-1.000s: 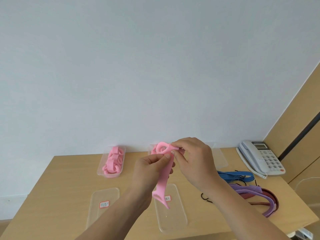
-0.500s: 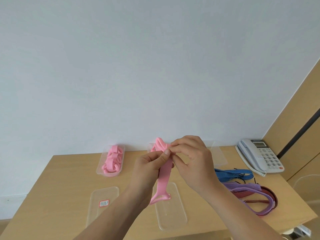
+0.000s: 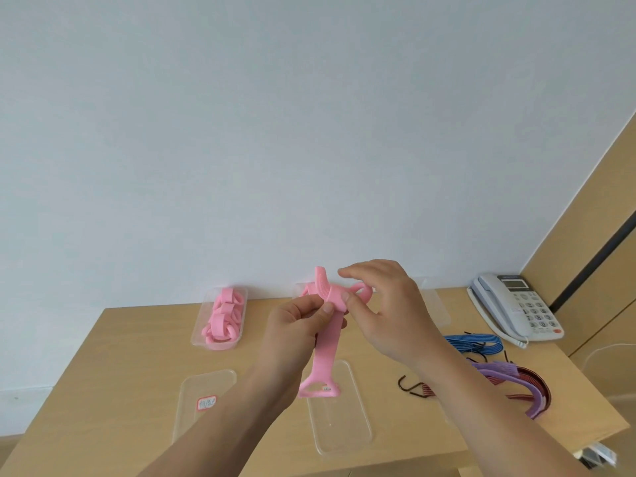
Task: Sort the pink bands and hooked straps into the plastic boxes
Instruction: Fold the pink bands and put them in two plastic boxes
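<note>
We hold the pink band above the near clear box: left hand pinches its upper part, right hand grips the curled top, probably coiling it to pack small.

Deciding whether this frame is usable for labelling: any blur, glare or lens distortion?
Head view: light is soft and even, no harsh glare or hard shadows. Head view: the right hand and pink band look slightly smeared; the red-edged label is unreadable. Head view: the wide lens leans the wood panel at right.
</note>
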The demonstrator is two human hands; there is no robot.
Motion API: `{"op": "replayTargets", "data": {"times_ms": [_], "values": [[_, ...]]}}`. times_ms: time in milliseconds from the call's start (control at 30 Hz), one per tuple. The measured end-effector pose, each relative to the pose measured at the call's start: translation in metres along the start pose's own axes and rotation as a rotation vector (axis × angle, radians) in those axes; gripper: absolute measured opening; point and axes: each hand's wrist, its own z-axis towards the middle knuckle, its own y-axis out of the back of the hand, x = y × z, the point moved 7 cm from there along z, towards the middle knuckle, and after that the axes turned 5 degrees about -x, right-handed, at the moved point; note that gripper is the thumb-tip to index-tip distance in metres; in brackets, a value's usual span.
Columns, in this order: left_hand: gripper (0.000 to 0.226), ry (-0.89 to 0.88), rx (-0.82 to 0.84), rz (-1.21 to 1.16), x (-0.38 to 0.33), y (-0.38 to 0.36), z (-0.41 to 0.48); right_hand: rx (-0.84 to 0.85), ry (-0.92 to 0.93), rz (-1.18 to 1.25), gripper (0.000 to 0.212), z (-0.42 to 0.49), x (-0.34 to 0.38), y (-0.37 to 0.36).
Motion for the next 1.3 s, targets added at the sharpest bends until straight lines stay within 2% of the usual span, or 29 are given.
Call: {"op": "replayTargets", "data": {"times_ms": [100, 200, 500, 800, 900, 1067, 1167, 1300], "values": [[0.026, -0.009, -0.001, 0.022, -0.001, 0.000, 0.000, 0.194, -0.057, 0.073, 0.017, 0.001, -0.003, -0.009], [0.027, -0.016, 0.008, 0.047, 0.000, 0.000, -0.001, 0.241, -0.104, 0.126, 0.016, 0.001, -0.008, -0.010], [0.020, 0.012, 0.002, 0.014, 0.006, 0.002, 0.002, 0.177, -0.103, 0.095, 0.014, -0.001, -0.013, -0.010], [0.019, 0.074, 0.025, -0.049, 0.011, 0.002, 0.007, 0.006, -0.059, 0.108, 0.009, -0.001, -0.012, -0.002], [0.028, 0.072, 0.075, -0.109, 0.010, -0.001, 0.009, -0.054, -0.007, 0.020, 0.014, -0.002, -0.010, -0.001], [0.039, 0.162, 0.054, -0.318, 0.011, -0.002, 0.009, -0.121, 0.111, -0.074, 0.030, -0.007, -0.004, 0.000], [0.051, 0.173, 0.044, -0.310, 0.009, -0.005, 0.008, -0.153, 0.167, -0.059, 0.032, -0.011, -0.002, 0.000], [0.053, 0.188, 0.033, -0.292, 0.008, -0.008, 0.008, -0.171, 0.176, -0.060, 0.026, -0.014, -0.003, -0.002]]}}
